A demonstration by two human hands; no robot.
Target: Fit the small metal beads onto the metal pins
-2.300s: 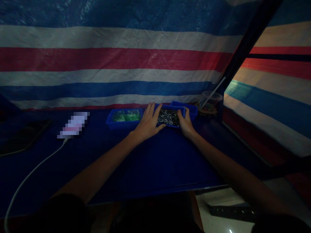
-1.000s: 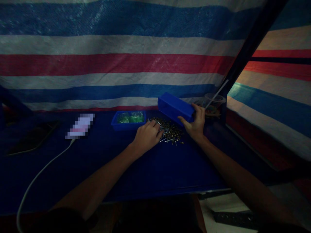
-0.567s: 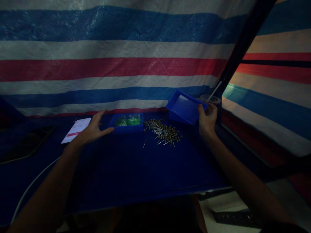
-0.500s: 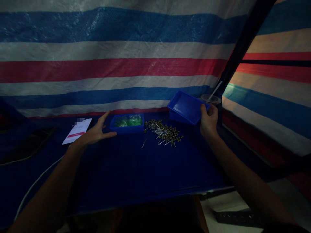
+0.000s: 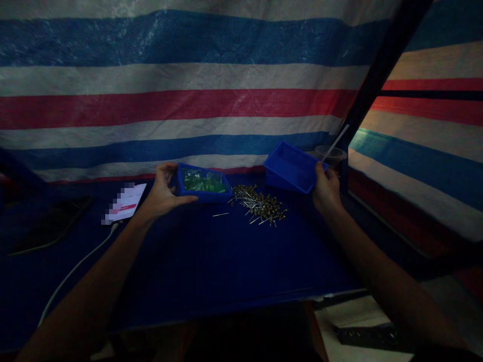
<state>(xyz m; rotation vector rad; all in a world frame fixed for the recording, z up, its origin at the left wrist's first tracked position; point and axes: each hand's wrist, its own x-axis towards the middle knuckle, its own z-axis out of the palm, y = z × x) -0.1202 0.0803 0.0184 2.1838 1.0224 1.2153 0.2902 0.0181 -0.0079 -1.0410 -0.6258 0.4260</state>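
My left hand (image 5: 164,191) grips the left end of a blue tray (image 5: 206,195) that holds green pieces (image 5: 202,180), and the tray is tilted up off the table. My right hand (image 5: 325,190) holds an empty blue tray (image 5: 292,166) by its near right corner, raised and tilted above another blue tray (image 5: 272,179) at the back. Between the two hands a heap of small metal pins (image 5: 258,203) lies loose on the blue table (image 5: 211,261). One stray pin (image 5: 221,214) lies just left of the heap.
A white card (image 5: 124,202) and a dark phone (image 5: 49,223) with a white cable (image 5: 75,266) lie at the left. A clear cup with a stick (image 5: 330,152) stands at the back right. Striped tarpaulin (image 5: 188,95) walls the back and right. The table's front edge runs near the bottom.
My left hand went from the pin heap to the tray of green pieces, closed on it and lifted its end. My right hand turned the emptied tray upright and holds it near the back right.
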